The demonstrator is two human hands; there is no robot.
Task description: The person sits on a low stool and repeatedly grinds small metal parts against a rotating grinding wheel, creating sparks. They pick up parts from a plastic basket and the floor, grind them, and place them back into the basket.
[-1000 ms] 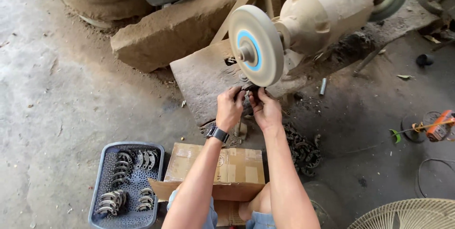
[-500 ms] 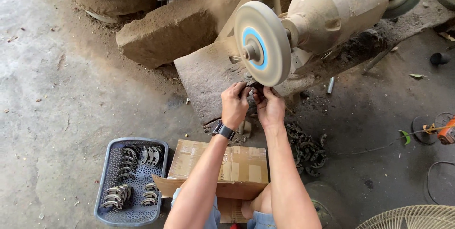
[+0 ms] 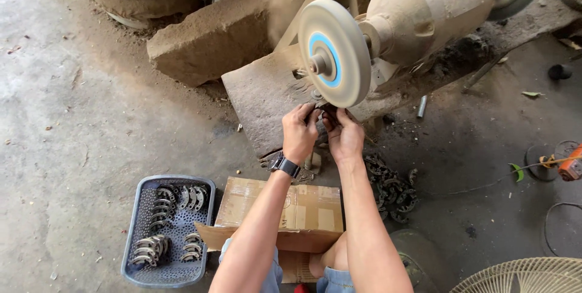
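Note:
A dusty bench motor [image 3: 427, 11] carries a round buffing wheel [image 3: 334, 51] with a blue ring around its hub. Both my hands meet just under the wheel's lower rim. My left hand [image 3: 299, 132], with a black watch on the wrist, and my right hand [image 3: 344, 135] together pinch a small dark metal part [image 3: 323, 110] and hold it against the wheel's bottom edge. The part is mostly hidden by my fingers.
A blue-grey perforated basket [image 3: 137, 250] with several curved metal pieces sits at lower left. A cardboard box [image 3: 303, 211] lies under my forearms. A pile of dark metal parts [image 3: 391, 187] lies to the right. A stone block [image 3: 224, 32], a fan grille [image 3: 521, 278] and an orange tool [image 3: 570, 165] surround the spot.
My hands have stayed together under the wheel with the part. The view has shifted slightly, so the wheel and hands sit a little further right and lower in the frame.

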